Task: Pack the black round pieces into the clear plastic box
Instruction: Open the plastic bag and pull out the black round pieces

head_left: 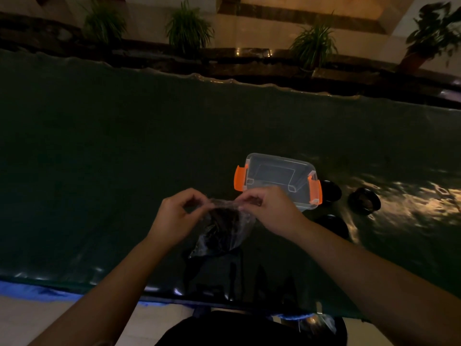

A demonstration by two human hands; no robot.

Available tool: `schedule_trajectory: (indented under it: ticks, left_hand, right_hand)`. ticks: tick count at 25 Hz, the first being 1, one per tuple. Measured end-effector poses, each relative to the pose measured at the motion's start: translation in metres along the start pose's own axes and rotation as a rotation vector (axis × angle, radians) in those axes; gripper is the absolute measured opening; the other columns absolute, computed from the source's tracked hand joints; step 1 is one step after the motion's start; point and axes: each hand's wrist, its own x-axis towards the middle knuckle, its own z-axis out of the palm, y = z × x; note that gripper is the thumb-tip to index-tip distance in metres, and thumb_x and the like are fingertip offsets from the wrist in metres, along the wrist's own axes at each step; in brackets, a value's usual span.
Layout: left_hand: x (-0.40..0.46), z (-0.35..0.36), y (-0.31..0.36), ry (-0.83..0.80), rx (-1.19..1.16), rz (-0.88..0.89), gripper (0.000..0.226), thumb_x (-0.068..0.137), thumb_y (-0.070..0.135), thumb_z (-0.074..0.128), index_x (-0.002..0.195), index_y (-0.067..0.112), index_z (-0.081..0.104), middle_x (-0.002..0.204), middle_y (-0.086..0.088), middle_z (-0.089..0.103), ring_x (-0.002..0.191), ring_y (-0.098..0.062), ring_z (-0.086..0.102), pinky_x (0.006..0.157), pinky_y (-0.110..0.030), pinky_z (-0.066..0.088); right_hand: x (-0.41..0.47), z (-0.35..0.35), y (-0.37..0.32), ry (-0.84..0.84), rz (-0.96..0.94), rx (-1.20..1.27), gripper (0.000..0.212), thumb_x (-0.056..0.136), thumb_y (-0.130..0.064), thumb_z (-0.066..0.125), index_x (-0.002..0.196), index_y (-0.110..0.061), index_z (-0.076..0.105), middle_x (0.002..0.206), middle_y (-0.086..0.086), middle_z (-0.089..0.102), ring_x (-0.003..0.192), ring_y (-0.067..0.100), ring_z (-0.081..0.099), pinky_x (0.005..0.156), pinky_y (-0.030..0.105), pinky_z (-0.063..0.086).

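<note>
A clear plastic box (277,176) with orange side latches sits lid-on at the table's centre right. Just in front of it my left hand (174,216) and my right hand (267,208) both pinch the top edge of a small clear plastic bag (224,228), which hangs above the table with a dark round piece inside. Three black round pieces lie loose on the table: one (330,191) right beside the box, one (364,201) farther right, one (333,224) nearer me, partly hidden by my right forearm.
A dark glossy cloth covers the table (112,158), with a wavy far edge and glare at the right. Potted plants (188,28) line a ledge behind it. Another clear bag (321,323) lies on my lap below the table's near edge.
</note>
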Motion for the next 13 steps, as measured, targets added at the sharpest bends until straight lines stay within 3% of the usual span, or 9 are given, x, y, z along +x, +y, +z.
schedule_trajectory:
  ticks: [2, 5, 8, 13]
  left_hand:
    - [-0.002, -0.006, 0.000, 0.015, 0.002, -0.006, 0.006, 0.081, 0.034, 0.073, 0.085, 0.032, 0.070, 0.091, 0.009, 0.073, 0.085, -0.013, 0.073, 0.077, -0.024, 0.059]
    - [-0.004, -0.016, -0.003, 0.002, 0.068, -0.002, 0.019, 0.081, 0.006, 0.079, 0.085, 0.023, 0.071, 0.089, 0.008, 0.072, 0.085, -0.013, 0.072, 0.077, -0.026, 0.059]
    - [-0.005, -0.022, 0.000, -0.017, 0.132, 0.036, 0.029, 0.081, -0.008, 0.076, 0.089, 0.020, 0.073, 0.089, 0.007, 0.072, 0.089, -0.011, 0.071, 0.079, -0.023, 0.057]
    - [-0.006, -0.021, 0.006, -0.011, 0.108, 0.028, 0.039, 0.084, -0.012, 0.070, 0.100, 0.023, 0.073, 0.096, 0.013, 0.075, 0.092, 0.001, 0.070, 0.080, -0.010, 0.052]
  right_hand:
    - [0.000, -0.006, -0.001, 0.001, -0.011, -0.033, 0.019, 0.095, -0.017, 0.073, 0.098, -0.036, 0.075, 0.090, -0.020, 0.070, 0.096, -0.010, 0.064, 0.076, 0.006, 0.050]
    - [-0.001, -0.015, -0.002, -0.013, -0.019, -0.091, 0.018, 0.095, -0.020, 0.072, 0.099, -0.038, 0.074, 0.088, -0.026, 0.066, 0.099, -0.016, 0.061, 0.073, 0.001, 0.047]
    - [-0.002, -0.023, -0.004, -0.021, -0.046, -0.139, 0.016, 0.097, -0.023, 0.068, 0.109, -0.033, 0.075, 0.092, -0.028, 0.065, 0.102, -0.017, 0.060, 0.074, 0.006, 0.047]
    - [-0.012, -0.029, -0.004, 0.043, -0.007, -0.183, 0.021, 0.099, -0.021, 0.066, 0.117, -0.032, 0.068, 0.101, -0.018, 0.066, 0.097, -0.006, 0.062, 0.078, 0.017, 0.050]
